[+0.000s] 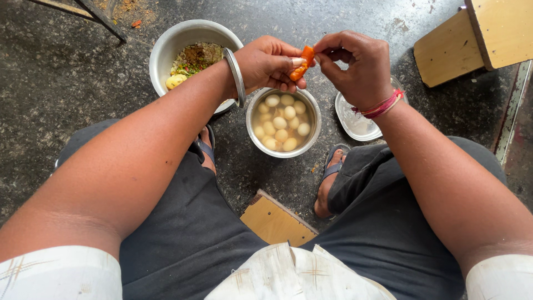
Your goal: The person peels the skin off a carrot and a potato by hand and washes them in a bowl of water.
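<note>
Large steel bowl (pixel 166 47) holds vegetable scraps, upper left. Smaller steel pot (pixel 315 119) of water holds peeled pale rounds (potatoes or eggs, cannot tell). Above it, left hand (pixel 266 64) and right hand (pixel 358 64) both pinch a small orange carrot piece (pixel 302 63) between fingertips.

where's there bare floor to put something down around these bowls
Bare floor lies left of the scraps bowl, up to the metal legs. Another free patch sits between the plate and the wooden stool. It is crowded in the middle: the water bowl, both feet and the two hands, left and right, pinching an orange piece.
</note>
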